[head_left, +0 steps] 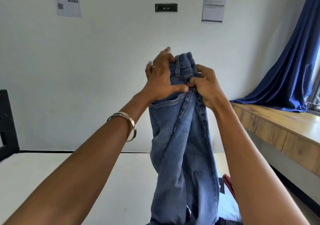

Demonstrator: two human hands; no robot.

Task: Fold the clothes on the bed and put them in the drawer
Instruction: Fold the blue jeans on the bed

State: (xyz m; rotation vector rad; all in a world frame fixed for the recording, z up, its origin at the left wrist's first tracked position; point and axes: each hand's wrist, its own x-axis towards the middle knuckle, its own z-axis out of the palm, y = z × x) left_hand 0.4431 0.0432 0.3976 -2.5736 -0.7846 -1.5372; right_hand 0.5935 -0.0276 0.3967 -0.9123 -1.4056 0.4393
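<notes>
**Jeans held upright above the bed**

Jeans [181, 138], blue denim, hung vertically in front of the person, raised at arm's length over the bed [60, 176]. The waistband was uppermost; the legs dropped together to the bottom edge of the view, their ends out of sight. The bed's pale surface extended beneath both forearms to the white wall [103, 60]. A wooden ledge [277, 126] ran along the right side, with a blue curtain [290, 68] draped onto it. Two printed sheets and a small dark plate were fixed to the wall.

The left hand [160, 81] held the waistband on its left side, thumb pressed across the denim above the pocket, fingers partly spread behind the fabric. The right hand [206, 87] gripped the right side, fingers curled tightly into the gathered cloth near the fly seam. Both hands sat close together. A metal bangle [129, 126] circled the left wrist. Folded dark red cloth [228, 185] lay on the bed beside the right forearm.
</notes>
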